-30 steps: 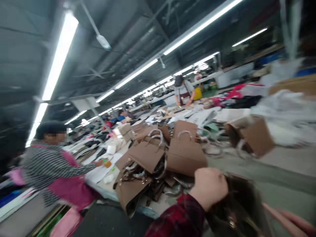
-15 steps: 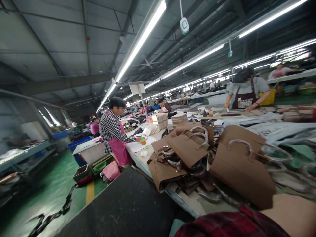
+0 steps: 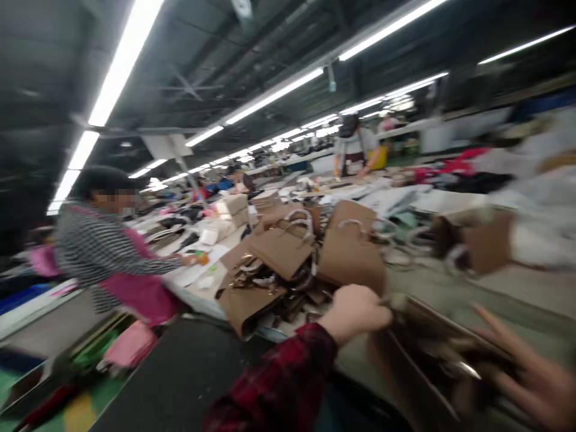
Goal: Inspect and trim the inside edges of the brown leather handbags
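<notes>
Brown bag [image 3: 405, 360], mouth open, sits between the two hands, at about four o'clock from the left hand [image 3: 355, 312], its blurred rim slanting from ten towards four. That nearer grip looks closed, fingers curled over the upper corner, checked sleeve [image 3: 274, 384] angled in from seven. The right hand [image 3: 533, 369] is at the opening, fingers apart; I can't tell whether it has hold of anything.

Bag pile [image 3: 283, 249] blocks left; tabletop [image 3: 427, 288] passable beyond held bag [image 3: 400, 372].

text: none legible | brown apron [image 3: 353, 165], far worker: pale print, too blurred to read
</notes>
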`<state>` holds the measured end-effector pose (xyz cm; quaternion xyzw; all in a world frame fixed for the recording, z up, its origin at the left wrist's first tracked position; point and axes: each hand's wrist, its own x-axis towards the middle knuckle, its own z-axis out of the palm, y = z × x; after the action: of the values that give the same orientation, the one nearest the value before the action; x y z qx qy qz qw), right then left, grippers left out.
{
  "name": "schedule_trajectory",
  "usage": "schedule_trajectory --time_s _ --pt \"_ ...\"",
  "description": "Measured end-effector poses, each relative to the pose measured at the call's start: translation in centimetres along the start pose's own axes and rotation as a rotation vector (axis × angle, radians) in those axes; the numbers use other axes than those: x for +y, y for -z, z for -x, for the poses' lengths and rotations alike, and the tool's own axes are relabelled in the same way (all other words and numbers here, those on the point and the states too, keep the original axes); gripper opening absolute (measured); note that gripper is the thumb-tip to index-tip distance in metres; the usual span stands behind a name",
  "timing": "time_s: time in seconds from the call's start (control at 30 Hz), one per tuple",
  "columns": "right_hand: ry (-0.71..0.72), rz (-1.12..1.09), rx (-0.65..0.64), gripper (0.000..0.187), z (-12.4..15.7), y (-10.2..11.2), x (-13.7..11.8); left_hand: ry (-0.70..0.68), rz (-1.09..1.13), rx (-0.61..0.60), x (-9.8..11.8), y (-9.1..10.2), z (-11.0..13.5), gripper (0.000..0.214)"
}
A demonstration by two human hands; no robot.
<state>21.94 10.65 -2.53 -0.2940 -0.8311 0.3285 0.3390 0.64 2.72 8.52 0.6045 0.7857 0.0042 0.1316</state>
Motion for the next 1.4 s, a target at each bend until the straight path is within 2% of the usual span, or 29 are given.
schedule_trajectory --time_s 0.03,0.1,0.23,0.3,0.37,0.43,0.5,0.57,0.63,0.7,0.8,0.9,1.07,1.13,1.27,1.4 --pt "-0.042 0.031 -0.004 0.083 1.8 1.5 -0.3 0.003 0.001 0.001 -0.3 -0.1 0.2 0.031" --pt "-0.089 -0.013 -0.11 0.091 3.5 3.2 -1.1 -0.05 0.008 -0.038 -1.0 -0.6 0.1 0.034" --pt "-0.06 -0.202 -0.172 0.097 2.8 4.2 -1.4 -0.122 0.001 -0.083 -1.9 -1.5 -1.0 0.038" --pt "-0.052 -0.277 -0.186 0.091 2.9 4.5 -1.3 -0.132 0.004 -0.1 -1.9 -1.6 -1.1 0.038" --pt "-0.035 -0.269 -0.142 0.078 3.4 4.6 -1.3 -0.123 -0.041 -0.095 -1.8 -1.4 -0.9 0.037" --pt "-0.018 -0.185 -0.051 0.069 3.8 4.5 -1.2 -0.11 -0.142 -0.033 -1.5 -1.1 -0.5 0.034" --pt "0.005 -0.096 0.037 0.066 3.9 4.3 -1.2 -0.145 -0.214 0.106 -0.9 -0.6 0.2 0.025" --pt "0.059 -0.028 0.093 0.064 3.7 4.0 -1.4 -0.274 -0.21 0.264 0.0 -0.1 1.0 0.023" --pt "0.139 0.015 0.116 0.056 3.5 3.8 -1.7 -0.459 -0.158 0.352 1.2 0.0 1.9 0.025" --pt "0.186 0.04 0.13 0.045 3.4 3.5 -2.0 -0.613 -0.107 0.316 2.5 -0.3 2.3 0.018" --pt "0.183 0.067 0.14 0.039 3.5 3.3 -2.3 -0.701 -0.079 0.183 4.1 -1.4 2.0 0.016" --pt "0.179 0.087 0.131 0.041 3.5 3.2 -2.2 -0.663 -0.1 0.111 5.0 -2.5 1.0 0.015" --pt "0.159 0.07 0.102 0.05 3.2 3.1 -1.8 -0.455 -0.066 0.034 5.8 -3.3 -0.3 0.024" --pt "0.158 0.068 0.093 0.054 3.0 3.1 -1.7 -0.477 -0.078 0.022 6.1 -3.5 -0.5 0.02" --pt "0.173 0.053 0.095 0.059 3.0 3.1 -1.5 -0.644 -0.111 -0.011 6.3 -4.0 -0.2 0.018" --pt "0.197 0.066 0.061 0.055 3.1 3.6 -1.2 -0.638 -0.057 0.008 6.0 -4.2 0.5 0.018"
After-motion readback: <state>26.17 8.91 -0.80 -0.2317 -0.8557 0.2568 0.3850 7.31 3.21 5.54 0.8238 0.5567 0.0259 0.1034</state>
